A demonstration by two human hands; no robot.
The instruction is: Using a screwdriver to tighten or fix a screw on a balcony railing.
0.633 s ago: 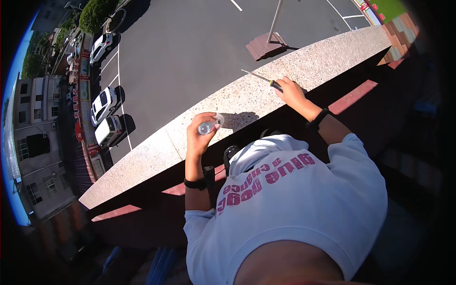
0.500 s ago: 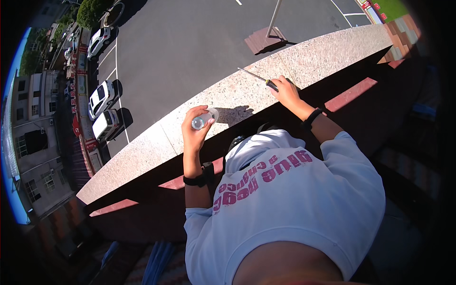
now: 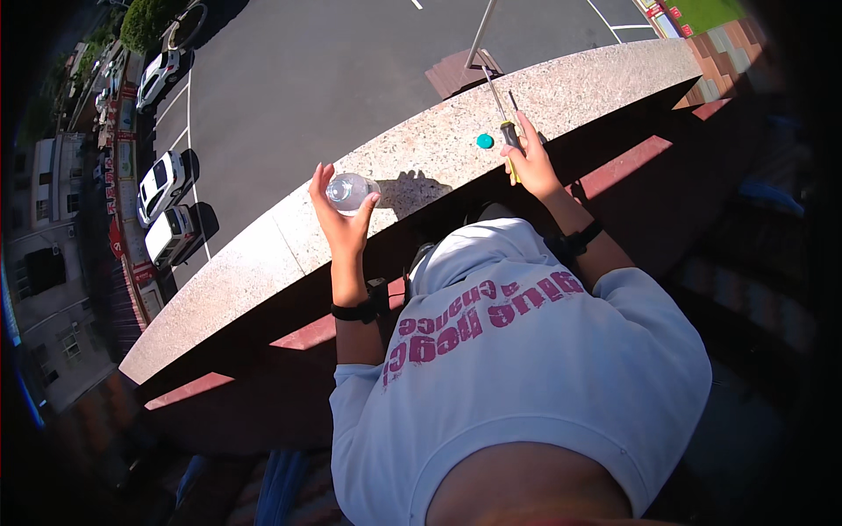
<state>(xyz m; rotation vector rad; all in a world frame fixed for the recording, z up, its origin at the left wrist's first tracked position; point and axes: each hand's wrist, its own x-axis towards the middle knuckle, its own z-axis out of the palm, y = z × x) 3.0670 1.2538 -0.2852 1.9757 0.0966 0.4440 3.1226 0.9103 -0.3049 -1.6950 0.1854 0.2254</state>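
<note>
My left hand (image 3: 344,221) curls round a clear plastic bottle (image 3: 353,189), thumb on one side and fingers on the other; it is seen from its top end, over the pale speckled stone ledge (image 3: 412,131). To the right, my right hand (image 3: 532,167) is closed on a screwdriver (image 3: 510,134) with a black and yellow handle. Its metal shaft points away from me, beyond the ledge's far edge in the picture. Just left of the handle, a small teal cap (image 3: 485,141) lies on the stone. Whether the bottle touches the ledge I cannot tell.
Past the ledge, far below, spreads grey asphalt (image 3: 289,96) with a pole (image 3: 481,33) and white parked cars (image 3: 160,186). Dark reddish surfaces with sunlit strips (image 3: 624,168) lie on my side of the ledge. A building (image 3: 53,298) stands at far left.
The screwdriver has swung from pointing left to pointing away from me. The teal cap now shows beside it. My left hand's fingers have straightened somewhat on the bottle. The whole view has shifted slightly.
</note>
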